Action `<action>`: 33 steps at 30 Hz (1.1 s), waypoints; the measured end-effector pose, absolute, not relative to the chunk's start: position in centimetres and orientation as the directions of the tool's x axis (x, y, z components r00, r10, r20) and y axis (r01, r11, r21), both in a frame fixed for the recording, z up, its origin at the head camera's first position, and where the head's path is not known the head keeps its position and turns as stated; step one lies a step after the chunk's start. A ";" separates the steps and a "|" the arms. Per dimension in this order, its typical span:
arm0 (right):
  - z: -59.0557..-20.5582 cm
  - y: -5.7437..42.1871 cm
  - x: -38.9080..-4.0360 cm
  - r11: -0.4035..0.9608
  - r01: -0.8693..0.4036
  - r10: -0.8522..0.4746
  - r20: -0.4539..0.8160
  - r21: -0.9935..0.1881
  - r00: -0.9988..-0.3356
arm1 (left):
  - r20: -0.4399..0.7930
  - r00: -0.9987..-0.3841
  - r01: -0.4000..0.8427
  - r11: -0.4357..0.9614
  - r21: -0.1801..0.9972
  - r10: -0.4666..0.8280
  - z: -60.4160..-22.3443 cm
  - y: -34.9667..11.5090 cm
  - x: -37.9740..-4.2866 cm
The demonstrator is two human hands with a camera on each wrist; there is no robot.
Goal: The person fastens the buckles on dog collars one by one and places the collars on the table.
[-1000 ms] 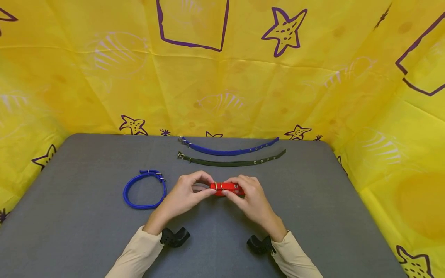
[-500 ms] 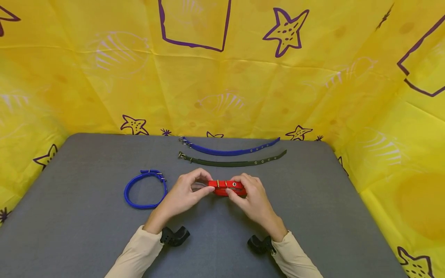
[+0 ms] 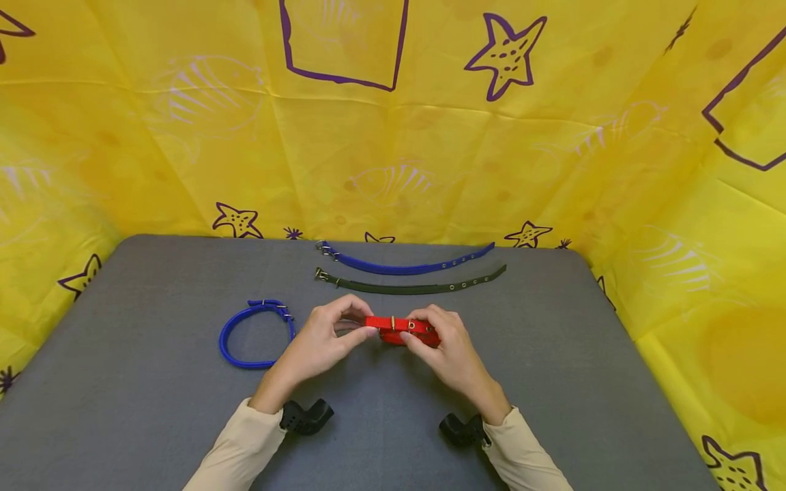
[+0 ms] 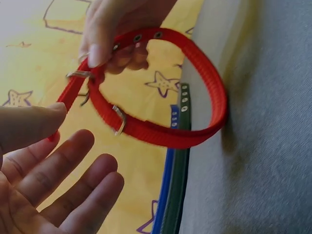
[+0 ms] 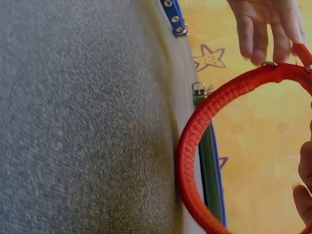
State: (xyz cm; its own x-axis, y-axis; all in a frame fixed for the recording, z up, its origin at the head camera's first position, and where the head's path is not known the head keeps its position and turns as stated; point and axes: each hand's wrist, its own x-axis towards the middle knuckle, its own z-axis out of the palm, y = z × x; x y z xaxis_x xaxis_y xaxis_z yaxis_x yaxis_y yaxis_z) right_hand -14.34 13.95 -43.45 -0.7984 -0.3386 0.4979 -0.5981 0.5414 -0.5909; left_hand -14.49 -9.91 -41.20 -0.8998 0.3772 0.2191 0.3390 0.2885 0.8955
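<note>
A red pet collar point(image 3: 382, 322) bends into a loop between both hands above the table. In the head view my left hand point(image 3: 319, 339) grips its left end, and my right hand point(image 3: 447, 344) holds it at the right. The left wrist view shows the strap's tip point(image 4: 71, 95) passing through a metal buckle point(image 4: 80, 74). Left thumb and index finger pinch this tip, while the other fingers point(image 4: 90, 187) extend. My right thumb point(image 4: 99, 51) presses on the strap near its eyelets point(image 4: 137, 37). A metal ring point(image 4: 119, 120) sits farther along the band.
A buckled blue collar point(image 3: 224, 341) lies left of my left hand. Beyond the hands, a dark green collar point(image 3: 393, 289) and another blue collar point(image 3: 393, 269) lie stretched out. Yellow patterned cloth point(image 3: 393, 136) rises behind the grey table point(image 3: 153, 409).
A longer stretch of red strap shows left of the buckle. My left hand has shifted slightly left and up, while the right hand and buckle have moved a little right.
</note>
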 end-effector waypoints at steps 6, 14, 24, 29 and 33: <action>-43.6 14.3 -14.7 0.474 -0.518 -0.318 0.410 -0.712 -0.855 | 0.215 -0.918 0.327 0.333 0.884 0.332 -40.9 -10.9 -14.8; -43.7 14.5 -14.7 0.419 -0.484 -0.359 0.349 -0.768 -0.866 | 0.151 -0.909 0.318 0.411 0.855 0.389 -40.7 -11.2 -14.8; -43.5 14.0 -14.3 0.385 -0.555 -0.469 0.361 -0.737 -0.806 | 0.154 -0.882 0.358 0.421 0.834 0.446 -40.7 -9.7 -14.1; -43.8 14.2 -14.5 0.390 -0.545 -0.460 0.356 -0.742 -0.813 | 0.121 -0.885 0.334 0.431 0.838 0.450 -40.6 -10.1 -14.2; -44.0 14.2 -14.6 0.390 -0.553 -0.446 0.374 -0.736 -0.813 | 0.078 -0.890 0.291 0.430 0.855 0.449 -40.5 -10.4 -14.3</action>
